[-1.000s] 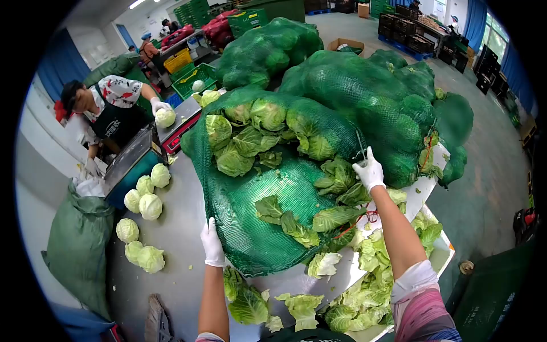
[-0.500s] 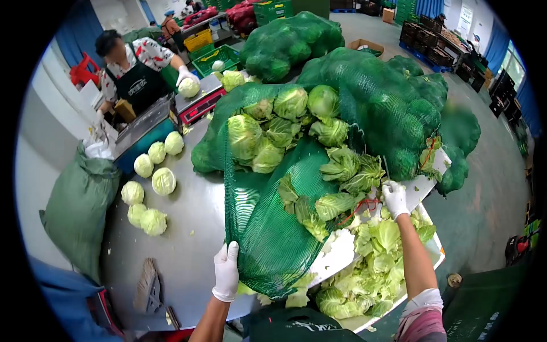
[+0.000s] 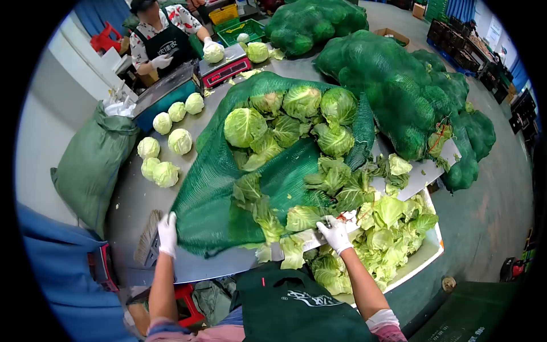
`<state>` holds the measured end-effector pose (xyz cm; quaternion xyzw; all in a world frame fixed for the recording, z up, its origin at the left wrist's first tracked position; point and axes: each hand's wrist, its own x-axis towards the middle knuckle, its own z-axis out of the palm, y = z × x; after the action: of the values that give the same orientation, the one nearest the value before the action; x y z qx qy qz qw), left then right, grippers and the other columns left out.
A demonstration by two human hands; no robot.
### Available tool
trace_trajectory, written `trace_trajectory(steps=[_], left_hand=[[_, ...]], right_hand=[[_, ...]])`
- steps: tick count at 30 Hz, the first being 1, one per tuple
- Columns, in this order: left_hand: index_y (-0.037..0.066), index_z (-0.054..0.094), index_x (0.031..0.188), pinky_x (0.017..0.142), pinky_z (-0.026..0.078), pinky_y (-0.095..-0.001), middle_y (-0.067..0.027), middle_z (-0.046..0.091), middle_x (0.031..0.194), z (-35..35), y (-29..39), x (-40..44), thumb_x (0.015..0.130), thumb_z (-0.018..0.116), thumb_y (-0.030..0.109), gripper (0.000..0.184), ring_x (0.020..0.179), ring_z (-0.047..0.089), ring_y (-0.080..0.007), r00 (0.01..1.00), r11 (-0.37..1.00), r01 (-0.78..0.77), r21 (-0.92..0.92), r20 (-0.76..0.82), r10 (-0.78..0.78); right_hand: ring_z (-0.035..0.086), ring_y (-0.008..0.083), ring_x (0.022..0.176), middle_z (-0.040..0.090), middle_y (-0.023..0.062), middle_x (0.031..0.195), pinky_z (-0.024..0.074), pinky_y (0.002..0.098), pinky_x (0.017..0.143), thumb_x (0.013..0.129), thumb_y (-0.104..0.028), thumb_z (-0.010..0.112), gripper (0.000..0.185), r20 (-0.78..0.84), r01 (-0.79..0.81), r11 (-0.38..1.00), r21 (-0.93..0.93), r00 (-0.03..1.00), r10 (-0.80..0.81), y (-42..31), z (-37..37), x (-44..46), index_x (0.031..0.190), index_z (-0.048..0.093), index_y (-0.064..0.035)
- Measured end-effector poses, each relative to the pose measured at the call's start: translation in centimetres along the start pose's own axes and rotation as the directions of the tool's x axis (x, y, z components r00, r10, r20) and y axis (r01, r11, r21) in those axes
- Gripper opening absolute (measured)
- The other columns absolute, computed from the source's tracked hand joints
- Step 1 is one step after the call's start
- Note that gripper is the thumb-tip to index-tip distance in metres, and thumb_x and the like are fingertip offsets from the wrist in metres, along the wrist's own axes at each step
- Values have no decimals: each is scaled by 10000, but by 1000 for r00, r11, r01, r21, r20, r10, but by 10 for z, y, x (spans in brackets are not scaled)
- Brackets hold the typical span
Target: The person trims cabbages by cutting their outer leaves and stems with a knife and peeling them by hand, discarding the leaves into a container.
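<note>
My left hand (image 3: 167, 234) is closed on the near left edge of a green mesh bag (image 3: 211, 196), pulling the netting out across the metal table. Whole cabbages (image 3: 245, 127) fill the far part of this opened bag, and loose outer leaves (image 3: 265, 219) lie on its netting. Beside a pale cabbage leaf (image 3: 302, 218) at the bag's near right side, my right hand (image 3: 336, 235) has its fingers pinched together. What they grip, if anything, is hidden. A red string (image 3: 344, 217) shows just beyond that hand. Several trimmed cabbages (image 3: 180, 141) stand on the table to the left.
A white bin (image 3: 431, 251) full of cabbage leaves stands to my right. More filled mesh bags (image 3: 393, 91) lie behind. A brush (image 3: 148, 239) rests near my left hand. Across the table, a co-worker (image 3: 168, 43) has a gloved hand on a cabbage (image 3: 213, 53) on a scale (image 3: 225, 68).
My left hand has moved left, stretching the mesh bag wider. My right hand has come left and down from the table's right end to the bag's near side. The view has shifted.
</note>
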<state>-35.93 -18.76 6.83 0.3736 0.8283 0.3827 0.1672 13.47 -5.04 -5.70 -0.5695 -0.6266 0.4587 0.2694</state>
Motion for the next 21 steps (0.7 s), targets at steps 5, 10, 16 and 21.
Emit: trace_trajectory(steps=[5,10,16,21], left_hand=[[-6,491,1291,926,433,-310,-140,578,1226,9,29,94,866,643,140,475,1039,567,-218,986,978,-148,-148,50,157],[15,443,1351,1031,380,-379,-173,504,1329,92,257,52,800,712,169,632,1232,475,-294,736,735,-677,34,-3,677],[-52,556,1157,953,447,-409,-228,574,1120,206,248,155,641,794,488,784,1134,479,-379,803,610,-544,576,146,578],[-20,441,1309,908,478,-430,-242,590,1154,207,256,180,518,734,751,1143,1114,548,-374,923,745,-374,553,297,243]], right_hand=[[596,106,631,666,83,720,488,263,603,842,-156,707,181,-338,89,995,-50,936,-101,44,-54,-38,934,647,-12],[577,147,626,643,100,773,497,298,606,840,-138,682,221,-586,-344,938,40,753,301,145,-110,-82,981,619,19],[569,135,484,593,97,781,473,290,451,836,-104,682,574,-559,-405,882,242,685,468,89,-116,-105,1321,445,91],[661,202,697,654,192,876,544,314,596,778,-104,721,589,-407,-602,798,27,722,559,29,-119,-126,1271,486,117]])
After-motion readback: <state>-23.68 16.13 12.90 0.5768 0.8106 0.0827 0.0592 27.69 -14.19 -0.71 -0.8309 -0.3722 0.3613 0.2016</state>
